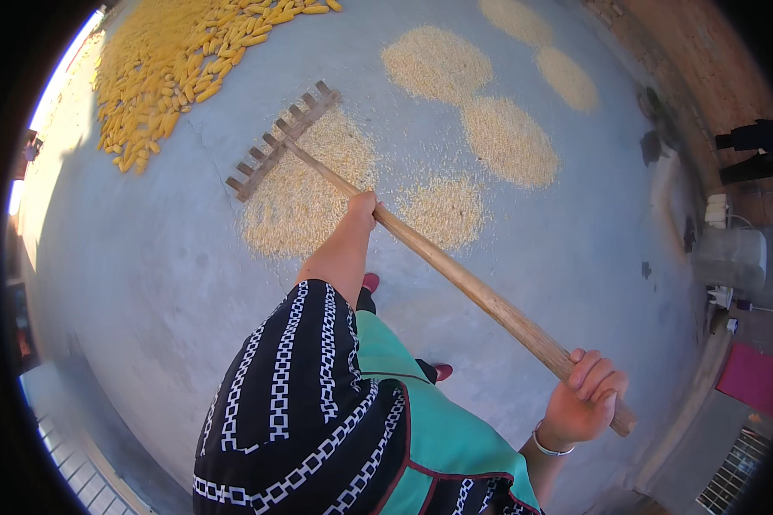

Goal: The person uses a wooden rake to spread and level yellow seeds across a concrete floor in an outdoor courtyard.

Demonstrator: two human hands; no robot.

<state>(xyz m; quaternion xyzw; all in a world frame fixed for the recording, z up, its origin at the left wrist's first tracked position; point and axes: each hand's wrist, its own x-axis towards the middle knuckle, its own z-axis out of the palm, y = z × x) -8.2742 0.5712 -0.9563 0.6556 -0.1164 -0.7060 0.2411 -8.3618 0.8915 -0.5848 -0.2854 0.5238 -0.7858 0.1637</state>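
A wooden rake (481, 293) slants across the view, its handle end at the lower right. My left hand (363, 206) is closed round the handle partway toward the head. My right hand (586, 399), with a bracelet on the wrist, grips the handle close to its butt end. The toothed rake head (283, 144) lies over the far left edge of a pale heap of corn kernels (313, 193), teeth turned up and away from me. A smaller patch of kernels (442, 213) lies right of my left hand.
Many yellow corn cobs (172, 69) are spread at the far left. More kernel heaps (511, 142) lie farther right on the grey concrete floor (172, 283). Along the right wall stand a pale tub (730, 257) and a magenta sheet (756, 379). My red shoes (370, 281) are beneath me.
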